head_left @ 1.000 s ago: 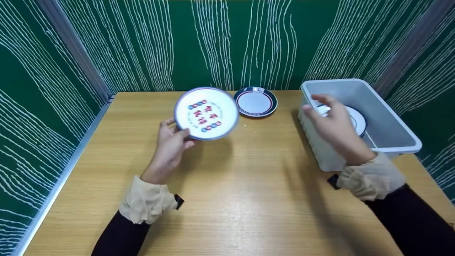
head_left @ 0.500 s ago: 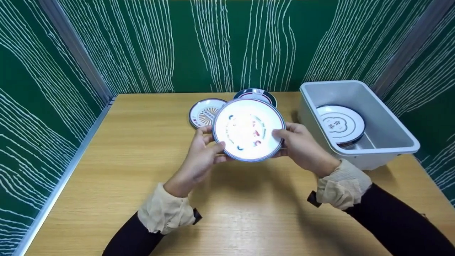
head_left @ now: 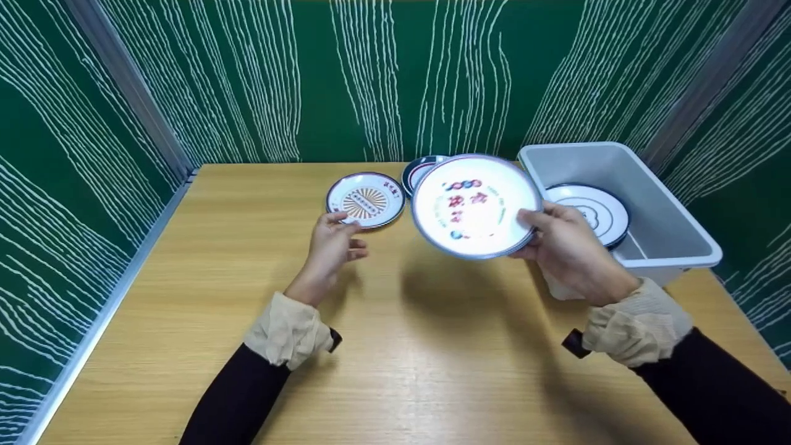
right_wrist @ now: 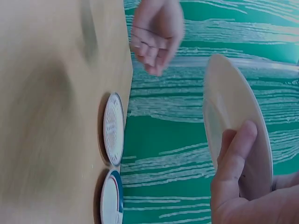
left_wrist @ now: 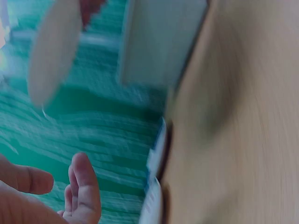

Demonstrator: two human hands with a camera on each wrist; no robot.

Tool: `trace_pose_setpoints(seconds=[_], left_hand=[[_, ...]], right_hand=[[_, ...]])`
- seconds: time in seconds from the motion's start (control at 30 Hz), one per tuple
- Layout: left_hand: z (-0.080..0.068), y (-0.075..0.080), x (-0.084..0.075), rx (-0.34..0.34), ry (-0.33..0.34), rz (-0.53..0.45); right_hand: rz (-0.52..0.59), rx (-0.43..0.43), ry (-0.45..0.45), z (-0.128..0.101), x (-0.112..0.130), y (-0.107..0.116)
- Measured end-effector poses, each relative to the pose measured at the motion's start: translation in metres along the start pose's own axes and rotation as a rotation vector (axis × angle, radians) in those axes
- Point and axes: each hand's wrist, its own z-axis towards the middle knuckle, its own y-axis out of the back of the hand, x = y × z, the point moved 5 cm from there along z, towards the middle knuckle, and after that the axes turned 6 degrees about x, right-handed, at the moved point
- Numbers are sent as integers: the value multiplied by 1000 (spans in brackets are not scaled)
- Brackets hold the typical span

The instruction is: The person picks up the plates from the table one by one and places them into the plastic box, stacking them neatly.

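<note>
My right hand (head_left: 575, 247) grips the right edge of a white plate (head_left: 466, 210) with a blue rim and red characters, thumb on its face and fingers beneath. The plate is raised above the table; its underside shows in the right wrist view. My left hand (head_left: 330, 253) holds nothing, its fingers loosely spread. It overlaps the near edge of a plate with an orange sunburst pattern (head_left: 364, 201) in the head view. Behind the held plate, a dark-rimmed plate (head_left: 420, 170) is partly hidden.
A grey plastic bin (head_left: 680, 228) stands on the right of the wooden table (head_left: 395, 371), with white plates bearing dark line rings (head_left: 609, 216) inside. Green walls with white streaks (head_left: 358, 80) enclose the table's back and sides.
The red-lettered plate has passed from my left hand, through both hands, to my right hand and moved right. My left hand has let go and drawn back left. The sunburst plate has come into view.
</note>
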Motion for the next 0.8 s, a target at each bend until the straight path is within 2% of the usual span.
trace_pose_setpoints(seconds=[0.1,0.2,0.33,0.4,0.5,0.67,0.8], left_hand=[[16,16,6,-51,38,16],[28,28,13,-79,88,-13],[44,39,20,-119,138,-42],[50,43,22,-132,150,-24],[56,49,21,-146,152,7],[65,57,13,-184,135,66],[73,54,13,-207,91,96]], right_hand=[[50,-18,17,-3,8,13],[121,-56,30,-7,15,29],[239,-148,56,-13,22,57],[277,-204,51,-16,25,72],[323,-286,27,-20,27,94],[355,-380,50,-22,25,126],[413,-419,39,-24,23,151]])
